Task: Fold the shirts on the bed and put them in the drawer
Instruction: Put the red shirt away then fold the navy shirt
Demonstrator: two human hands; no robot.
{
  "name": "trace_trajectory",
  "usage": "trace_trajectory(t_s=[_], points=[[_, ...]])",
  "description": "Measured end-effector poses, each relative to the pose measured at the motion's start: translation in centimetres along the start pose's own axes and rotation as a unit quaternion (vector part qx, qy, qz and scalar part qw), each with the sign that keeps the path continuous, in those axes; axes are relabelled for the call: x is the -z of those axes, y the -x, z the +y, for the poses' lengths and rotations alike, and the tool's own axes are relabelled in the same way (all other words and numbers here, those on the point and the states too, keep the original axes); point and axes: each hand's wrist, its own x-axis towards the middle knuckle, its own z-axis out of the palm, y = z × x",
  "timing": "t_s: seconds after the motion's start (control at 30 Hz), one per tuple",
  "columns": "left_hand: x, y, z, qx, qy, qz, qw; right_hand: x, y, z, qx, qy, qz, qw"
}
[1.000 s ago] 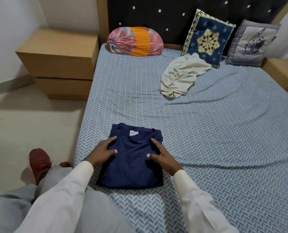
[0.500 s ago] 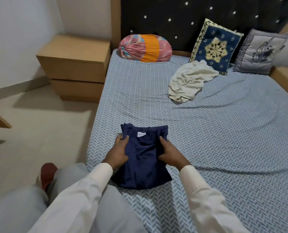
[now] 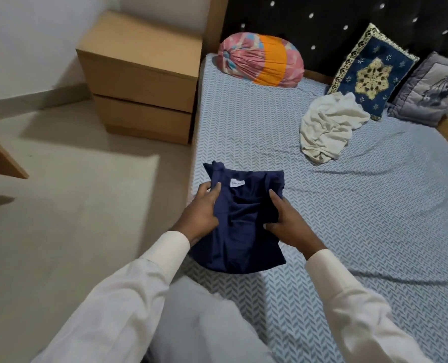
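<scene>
- The navy shirt (image 3: 243,226), soft knit folded into a rough rectangle with a small white neck label, sits at 6 o'clock just below the frame's middle, over the bed's left edge. It seems lifted slightly off the sheet, though the view does not settle that.
- The left hand (image 3: 204,212) takes its left side and the right hand (image 3: 289,225) its right. The fingers (image 3: 276,201) of both are clamped on the bunched cloth, thumbs on top.
- The bed (image 3: 374,231) wears a pale blue herringbone sheet, lightly creased.
- At 2 o'clock a cream shirt (image 3: 327,127) lies in a limp, crumpled heap against an embroidered cushion (image 3: 372,72).
- At 10 o'clock stands a boxy wooden drawer unit (image 3: 141,74), both drawers closed.
</scene>
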Motion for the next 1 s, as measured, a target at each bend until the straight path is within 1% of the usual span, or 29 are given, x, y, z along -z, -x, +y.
trace_trajectory(t_s=[0.1,0.13,0.23,0.27,0.33,0.43,0.53,0.67,0.77,0.83,1.0], points=[[4.0,1.1,-0.2,0.012,-0.012,0.004,1.0,-1.1,-1.0,-4.0,0.013,0.007,0.006,1.0],[6.0,2.2,-0.2,0.02,-0.009,0.009,1.0,-1.4,-1.2,-6.3,0.022,0.012,-0.005,1.0],[11.4,5.5,1.3,0.038,-0.014,0.031,0.999,-0.5,-0.8,-12.9,0.062,0.021,-0.027,0.998],[12.0,6.5,1.6,0.043,-0.021,0.031,0.998,-0.7,-0.5,-13.9,0.075,0.031,-0.028,0.996],[15.5,8.4,3.1,0.056,-0.026,0.026,0.998,0.4,0.4,-17.8,0.088,0.03,-0.026,0.995],[20.5,10.9,7.0,0.091,-0.026,0.033,0.995,2.9,2.2,-23.3,0.092,0.015,-0.03,0.995],[26.9,13.8,12.6,0.124,-0.024,0.054,0.99,7.1,4.6,-29.6,0.112,-0.001,-0.051,0.992],[33.4,16.7,17.2,0.155,-0.014,0.073,0.985,10.7,6.7,-35.6,0.124,-0.018,-0.051,0.991],[38.2,19.0,19.3,0.165,-0.013,0.106,0.981,12.9,7.7,-40.7,0.147,-0.043,-0.058,0.987],[40.2,20.2,20.1,0.174,-0.022,0.122,0.977,13.5,7.8,-43.4,0.167,-0.048,-0.053,0.983],[46.4,24.2,19.2,0.198,-0.003,0.203,0.959,12.4,6.6,-52.3,0.25,-0.048,-0.073,0.964]])
